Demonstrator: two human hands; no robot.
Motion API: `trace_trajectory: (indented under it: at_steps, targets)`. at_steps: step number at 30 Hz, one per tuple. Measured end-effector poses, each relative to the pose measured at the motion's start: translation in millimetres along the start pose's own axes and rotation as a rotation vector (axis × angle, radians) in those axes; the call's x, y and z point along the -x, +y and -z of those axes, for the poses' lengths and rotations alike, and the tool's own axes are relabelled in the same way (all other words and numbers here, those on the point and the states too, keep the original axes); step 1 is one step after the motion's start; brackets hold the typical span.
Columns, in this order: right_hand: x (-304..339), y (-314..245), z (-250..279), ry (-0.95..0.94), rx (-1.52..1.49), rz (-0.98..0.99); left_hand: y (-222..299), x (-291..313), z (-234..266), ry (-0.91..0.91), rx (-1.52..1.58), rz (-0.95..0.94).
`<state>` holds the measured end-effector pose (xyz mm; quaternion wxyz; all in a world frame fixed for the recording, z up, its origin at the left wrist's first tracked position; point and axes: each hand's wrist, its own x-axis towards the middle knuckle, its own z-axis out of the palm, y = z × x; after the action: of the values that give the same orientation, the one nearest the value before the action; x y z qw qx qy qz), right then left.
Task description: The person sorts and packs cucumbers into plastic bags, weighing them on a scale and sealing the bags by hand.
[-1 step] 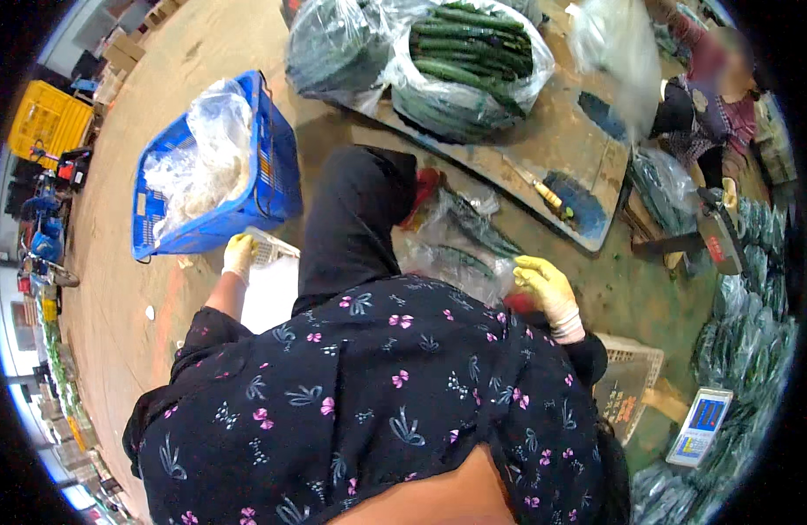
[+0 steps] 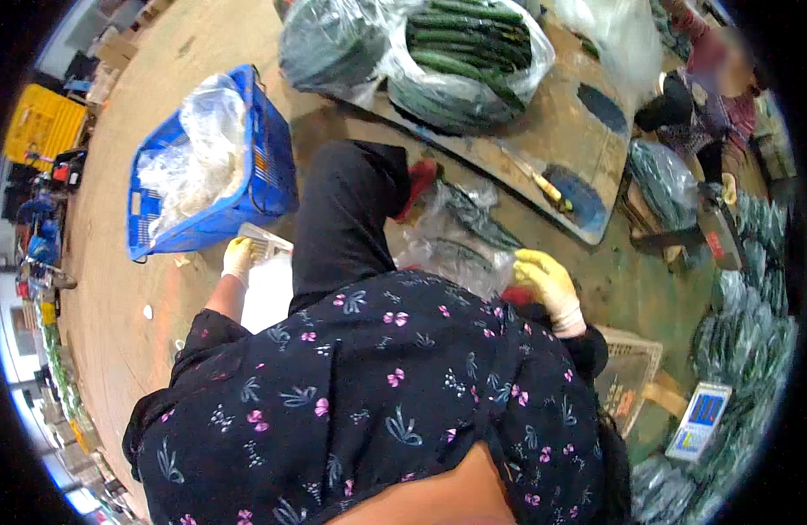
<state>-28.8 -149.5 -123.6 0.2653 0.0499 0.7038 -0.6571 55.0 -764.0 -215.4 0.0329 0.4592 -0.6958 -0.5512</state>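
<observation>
My left hand (image 2: pixel 238 256), in a yellow-palmed glove, is closed on the corner of a pale plastic crate (image 2: pixel 265 242) beside my left leg. A plain white surface (image 2: pixel 268 293) shows just behind that corner. On the other side, my right hand (image 2: pixel 548 284), gloved the same way, hovers beside my red shoe (image 2: pixel 518 295) with loosely bent fingers apart and nothing visible in them. Left of it, clear plastic bags (image 2: pixel 460 262) with dark green cucumbers lie on the floor between my feet.
A blue basket (image 2: pixel 276 166) holding clear plastic stands ahead left. On a low board (image 2: pixel 561 140) sit a large bag of cucumbers (image 2: pixel 464 66) and a yellow-handled knife (image 2: pixel 546 185). Right are a scale display (image 2: pixel 699 422), bagged cucumbers (image 2: pixel 736 341), a crate (image 2: pixel 631 372) and another person (image 2: pixel 705 105).
The whole view has shifted slightly, with the basket and board appearing a little higher and further left. Both hands keep nearly the same pose.
</observation>
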Motion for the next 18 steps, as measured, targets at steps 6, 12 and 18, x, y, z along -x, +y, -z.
trace_trajectory:
  at_steps: [6,12,18]
  targets:
    - [-20.5,1.7,10.3,0.168,0.074,-0.064,20.1,-30.0,-64.1,-0.29,0.232,-0.003]
    - [-54.5,32.1,20.5,0.175,0.397,-0.181,184.8,26.3,-134.5,-0.297,0.211,-0.71]
    - [-102.2,87.0,-33.3,-0.07,1.114,-0.443,215.0,112.5,-229.2,-0.743,-0.08,-0.87]
